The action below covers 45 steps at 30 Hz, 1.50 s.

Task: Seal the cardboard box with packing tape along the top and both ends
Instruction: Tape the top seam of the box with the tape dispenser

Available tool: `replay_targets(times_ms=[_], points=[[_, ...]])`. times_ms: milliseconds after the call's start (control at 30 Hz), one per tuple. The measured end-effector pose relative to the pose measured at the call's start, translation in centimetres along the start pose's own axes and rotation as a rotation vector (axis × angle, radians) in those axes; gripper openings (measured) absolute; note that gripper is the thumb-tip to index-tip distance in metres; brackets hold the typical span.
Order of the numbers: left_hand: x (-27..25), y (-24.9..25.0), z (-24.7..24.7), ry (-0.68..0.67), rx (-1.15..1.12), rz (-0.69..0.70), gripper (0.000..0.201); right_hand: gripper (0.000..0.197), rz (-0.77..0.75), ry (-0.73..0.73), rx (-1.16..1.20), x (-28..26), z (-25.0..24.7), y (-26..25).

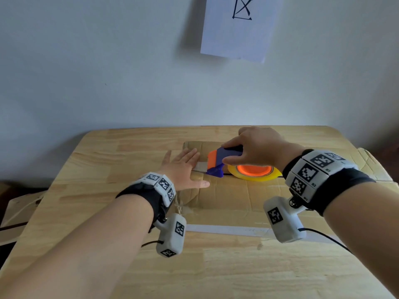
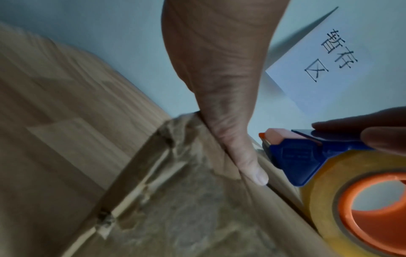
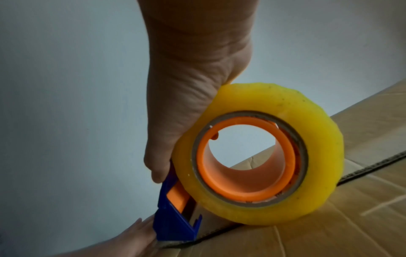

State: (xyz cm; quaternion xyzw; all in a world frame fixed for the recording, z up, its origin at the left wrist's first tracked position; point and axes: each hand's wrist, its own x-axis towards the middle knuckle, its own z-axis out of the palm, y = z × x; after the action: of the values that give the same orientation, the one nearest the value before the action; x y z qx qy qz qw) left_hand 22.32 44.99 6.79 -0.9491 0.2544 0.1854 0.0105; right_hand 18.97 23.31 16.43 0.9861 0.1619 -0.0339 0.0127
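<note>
- From my seat the cardboard box [image 1: 226,190] sits flat on the wooden table [image 1: 86,169], mid-frame in the head view, top flaps closed with a dark seam running across them.
- Left hand [image 1: 183,167] lies flat with fingers spread straight on the box's left end, thumb pointing toward the seam (the left wrist view shows that thumb pressed on the cardboard).
- Right hand [image 1: 257,147] is curled round the tape dispenser [image 1: 222,160], blue and orange, fingers over the top and thumb on the near side.
- The yellowish tape roll [image 1: 254,172] on its orange core rests on the box top, right on the seam.
- The dispenser's blue nose touches the box just beside the left hand's fingers.
- A sheet of paper [image 1: 239,29] with black characters hangs on the wall, upper right of the frame.
</note>
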Motion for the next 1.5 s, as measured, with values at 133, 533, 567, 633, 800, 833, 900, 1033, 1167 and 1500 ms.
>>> replay_targets(times_ms=[133, 533, 567, 633, 800, 833, 900, 1033, 1167, 1500], points=[[-1.1, -4.2, -0.2, -0.012, 0.064, -0.096, 0.098, 0.041, -0.043, 0.049, 0.038, 2.4, 0.1, -3.0], [-3.7, -5.4, -0.1, 0.110, 0.017, -0.031, 0.095, 0.048, -0.107, 0.036, -0.006, 5.4, 0.0, -4.8], [-3.5, -5.4, -0.5, 0.094, 0.019, -0.016, 0.101, 0.048, -0.109, 0.042, -0.013, 5.2, -0.1, -4.7], [-3.1, -5.4, -0.8, 0.098, -0.033, 0.005, 0.108, 0.048, -0.120, 0.048, -0.037, 5.1, -0.3, -4.7], [-2.8, -5.0, -0.7, 0.143, -0.022, -0.042, 0.113, 0.044, -0.125, 0.046, -0.079, 5.2, -0.5, -5.1], [-2.8, -4.9, -0.8, 0.129, 0.012, -0.041, 0.112, 0.045, -0.117, 0.034, -0.078, 5.2, -0.5, -5.0], [-2.7, -4.9, -0.8, 0.083, 0.066, -0.031, 0.108, 0.046, -0.108, 0.004, -0.070, 5.0, -0.6, -4.9], [-2.6, -5.5, -0.4, 0.041, 0.068, -0.023, 0.105, 0.048, -0.115, -0.007, -0.078, 4.7, -1.1, -4.9], [-2.5, -5.7, -0.1, 0.026, 0.080, -0.036, 0.111, 0.046, -0.069, -0.042, -0.047, 3.5, -1.2, -4.0], [-2.3, -4.9, 0.1, 0.010, 0.192, -0.101, 0.096, 0.037, -0.027, -0.120, -0.052, 1.5, -0.9, -2.0]])
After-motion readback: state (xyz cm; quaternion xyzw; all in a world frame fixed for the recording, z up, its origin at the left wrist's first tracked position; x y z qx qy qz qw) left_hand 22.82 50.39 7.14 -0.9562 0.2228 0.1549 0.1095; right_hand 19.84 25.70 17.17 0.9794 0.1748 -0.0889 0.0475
